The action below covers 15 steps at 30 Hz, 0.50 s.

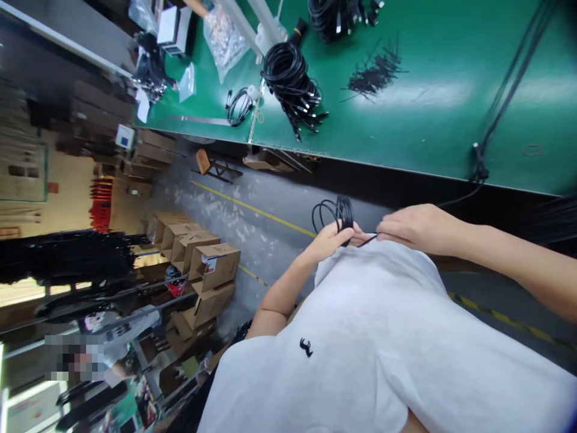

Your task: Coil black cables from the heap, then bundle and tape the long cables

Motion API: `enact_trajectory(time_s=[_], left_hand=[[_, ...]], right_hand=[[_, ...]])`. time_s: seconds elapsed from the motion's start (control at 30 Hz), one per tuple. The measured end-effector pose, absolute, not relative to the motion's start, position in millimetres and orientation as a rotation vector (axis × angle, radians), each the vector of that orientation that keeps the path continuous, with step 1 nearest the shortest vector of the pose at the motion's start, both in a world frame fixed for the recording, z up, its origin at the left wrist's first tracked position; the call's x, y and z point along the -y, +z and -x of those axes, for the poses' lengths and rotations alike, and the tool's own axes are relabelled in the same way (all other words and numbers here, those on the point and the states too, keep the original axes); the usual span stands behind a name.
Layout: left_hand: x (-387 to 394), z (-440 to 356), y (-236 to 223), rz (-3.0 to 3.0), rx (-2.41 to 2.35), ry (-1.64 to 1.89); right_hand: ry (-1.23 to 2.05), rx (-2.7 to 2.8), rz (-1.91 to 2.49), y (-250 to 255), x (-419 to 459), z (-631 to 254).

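Note:
My left hand (336, 240) is closed around a small coil of black cable (345, 210), whose loops stand up above the fingers. A short black length runs from the coil toward my right hand (412, 225), whose fingers are pinched on it; the fingertips are partly hidden. Both hands are close together in front of my white shirt, below the edge of the green table (428, 132). On that table, a bundle of coiled black cables (288, 72) with metal plug ends lies beyond my left hand. A pile of short black ties (376, 72) lies to its right.
More cable bundles (338, 15), a single coiled cable (238, 107) and a plastic bag (223, 39) lie on the table. Long black cables (514, 90) trail over its edge at right. Open cardboard boxes (216, 264) and a stool (216, 165) stand on the floor. Another person (121, 337) is at lower left.

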<state>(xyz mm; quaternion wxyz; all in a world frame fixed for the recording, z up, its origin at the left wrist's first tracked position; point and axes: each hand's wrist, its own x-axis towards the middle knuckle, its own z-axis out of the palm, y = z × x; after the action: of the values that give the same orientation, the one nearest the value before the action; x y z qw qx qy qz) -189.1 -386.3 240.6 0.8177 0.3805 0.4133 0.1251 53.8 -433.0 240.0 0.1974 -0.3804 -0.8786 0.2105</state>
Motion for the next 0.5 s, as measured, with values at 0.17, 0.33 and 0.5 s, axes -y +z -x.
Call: enact_trajectory(time_s=[0.17, 0.33, 0.5], left_hand=[[400.6, 172.3, 249.7, -0.693, -0.624, 0.079], [391.1, 194.9, 267.3, -0.532, -0.630, 0.046], [369.6, 234.7, 280.8, -0.536, -1.018, 0.633]], right_hand=[[0.994, 2.324, 1.139, 226.3, 406.7, -68.8], [1.024, 2.120, 1.517, 176.4, 402.4, -139.6], [0.848, 2.111, 2.032, 119.5, 421.6, -200.9]])
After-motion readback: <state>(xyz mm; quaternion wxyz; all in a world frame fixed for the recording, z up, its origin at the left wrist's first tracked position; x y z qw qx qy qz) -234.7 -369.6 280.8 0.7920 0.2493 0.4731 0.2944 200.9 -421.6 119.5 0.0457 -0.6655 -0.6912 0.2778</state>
